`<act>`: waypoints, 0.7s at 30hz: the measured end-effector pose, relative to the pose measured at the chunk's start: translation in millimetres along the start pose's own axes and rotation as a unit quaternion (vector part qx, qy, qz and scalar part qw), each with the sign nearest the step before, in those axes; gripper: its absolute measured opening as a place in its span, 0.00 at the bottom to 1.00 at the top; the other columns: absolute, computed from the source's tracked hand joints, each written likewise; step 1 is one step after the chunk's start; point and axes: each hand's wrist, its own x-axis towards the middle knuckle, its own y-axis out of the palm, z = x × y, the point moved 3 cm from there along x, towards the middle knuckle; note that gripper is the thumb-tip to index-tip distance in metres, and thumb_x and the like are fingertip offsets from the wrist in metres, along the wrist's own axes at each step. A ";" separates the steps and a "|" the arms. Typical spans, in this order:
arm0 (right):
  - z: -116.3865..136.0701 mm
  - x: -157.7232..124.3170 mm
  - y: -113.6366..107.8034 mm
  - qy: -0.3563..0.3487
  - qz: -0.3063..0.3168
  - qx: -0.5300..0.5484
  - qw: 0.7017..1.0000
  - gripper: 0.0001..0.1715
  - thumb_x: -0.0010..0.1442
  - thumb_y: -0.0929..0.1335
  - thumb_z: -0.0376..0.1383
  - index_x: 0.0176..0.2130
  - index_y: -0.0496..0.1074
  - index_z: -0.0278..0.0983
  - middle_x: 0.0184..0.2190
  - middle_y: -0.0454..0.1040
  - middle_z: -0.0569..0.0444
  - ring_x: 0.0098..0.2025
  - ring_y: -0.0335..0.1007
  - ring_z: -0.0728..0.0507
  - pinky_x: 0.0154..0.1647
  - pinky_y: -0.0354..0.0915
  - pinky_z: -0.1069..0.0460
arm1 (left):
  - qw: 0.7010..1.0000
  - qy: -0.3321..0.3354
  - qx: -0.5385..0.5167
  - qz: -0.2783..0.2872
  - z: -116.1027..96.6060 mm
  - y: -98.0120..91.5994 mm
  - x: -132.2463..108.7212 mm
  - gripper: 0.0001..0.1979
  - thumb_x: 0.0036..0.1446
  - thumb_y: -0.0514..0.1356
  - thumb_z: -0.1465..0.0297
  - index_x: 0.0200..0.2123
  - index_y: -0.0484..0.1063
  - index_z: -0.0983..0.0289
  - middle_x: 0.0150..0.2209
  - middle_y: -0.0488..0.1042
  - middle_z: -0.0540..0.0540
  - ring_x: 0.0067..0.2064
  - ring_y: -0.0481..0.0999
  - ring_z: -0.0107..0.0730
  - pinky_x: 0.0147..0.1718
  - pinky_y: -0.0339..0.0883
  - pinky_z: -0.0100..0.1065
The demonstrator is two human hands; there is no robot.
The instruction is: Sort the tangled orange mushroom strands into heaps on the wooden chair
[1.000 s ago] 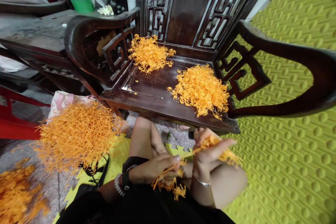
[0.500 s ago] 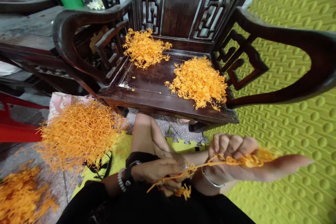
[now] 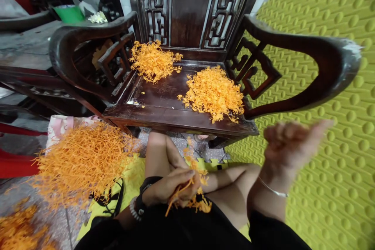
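Observation:
My left hand (image 3: 177, 187) is closed around a bunch of thin orange strands (image 3: 200, 203) with frilly ends, low over my lap. Some strands stick out below the fingers, and a blurred orange length (image 3: 191, 156) rises above the hand. My right hand (image 3: 290, 144) is raised off to the right, over the yellow mat. Its fingers look curled and its thumb points outward, but motion smears them, and I cannot make out anything in it. In front of me, a dark carved wooden chair (image 3: 164, 97) bears two heaps of orange frilly pieces (image 3: 215, 93).
Left of my knees a large pile of loose orange strands (image 3: 84, 160) spills over a pale patterned bag (image 3: 54, 129). Another orange heap (image 3: 20, 226) lies at the lower left. A green container (image 3: 68, 13) stands on the side table. Yellow textured matting (image 3: 331, 211) covers the right side.
My right hand has moved up and right, away from my left hand. The orange strand stretched between them no longer reaches it. My left hand still grips its bunch.

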 end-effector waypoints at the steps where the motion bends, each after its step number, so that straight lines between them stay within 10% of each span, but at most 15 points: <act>1: -8.0 8.7 11.8 -0.030 0.016 -0.014 0.999 0.37 0.59 0.64 0.56 0.14 0.48 0.38 0.12 0.44 0.63 0.14 0.39 0.55 0.16 0.38 0.53 | 0.998 0.018 0.052 -0.011 -4.7 2.2 3.9 0.21 0.61 0.53 0.52 0.30 0.66 0.65 0.14 0.52 0.42 0.15 0.50 0.20 0.15 0.46 0.26; 5: -43.5 65.8 48.4 -0.135 0.055 -0.184 0.972 0.26 0.65 0.61 0.47 0.21 0.59 0.37 0.18 0.56 0.59 0.21 0.51 0.52 0.23 0.48 0.53 | 0.967 0.062 0.242 -0.053 -26.7 10.5 11.8 0.21 0.65 0.49 0.54 0.42 0.69 0.67 0.19 0.55 0.44 0.20 0.53 0.22 0.21 0.48 0.27; 10: -106.3 127.6 80.2 -0.130 0.192 -0.482 0.845 0.09 0.58 0.62 0.34 0.26 0.63 0.36 0.27 0.67 0.51 0.34 0.61 0.44 0.42 0.57 0.47 | 0.939 0.060 0.329 -0.084 -42.8 1.9 10.8 0.19 0.65 0.48 0.57 0.32 0.67 0.65 0.21 0.58 0.45 0.23 0.57 0.23 0.25 0.51 0.29; 13: -134.5 130.7 87.2 -0.095 0.246 -0.500 0.825 0.05 0.53 0.64 0.31 0.25 0.64 0.37 0.26 0.69 0.48 0.35 0.63 0.40 0.43 0.59 0.45 | 0.930 0.069 0.345 -0.103 -45.3 -9.1 9.6 0.18 0.65 0.48 0.61 0.26 0.61 0.64 0.20 0.57 0.45 0.23 0.56 0.23 0.25 0.50 0.29; 19: -96.6 77.4 76.2 -0.234 0.076 -0.395 0.885 0.15 0.54 0.69 0.44 0.37 0.69 0.36 0.44 0.71 0.43 0.52 0.61 0.36 0.57 0.54 0.38 | 0.964 0.140 0.214 -0.070 -34.2 -28.6 10.5 0.25 0.61 0.53 0.52 0.19 0.55 0.62 0.14 0.52 0.43 0.17 0.50 0.20 0.22 0.48 0.31; 21: -81.5 40.6 76.7 -0.191 0.119 -0.281 0.933 0.16 0.59 0.66 0.48 0.37 0.69 0.37 0.41 0.72 0.46 0.49 0.65 0.39 0.56 0.57 0.40 | 0.965 0.157 0.200 -0.065 -29.6 -34.4 11.2 0.27 0.59 0.54 0.50 0.18 0.55 0.62 0.12 0.51 0.42 0.16 0.50 0.19 0.24 0.53 0.32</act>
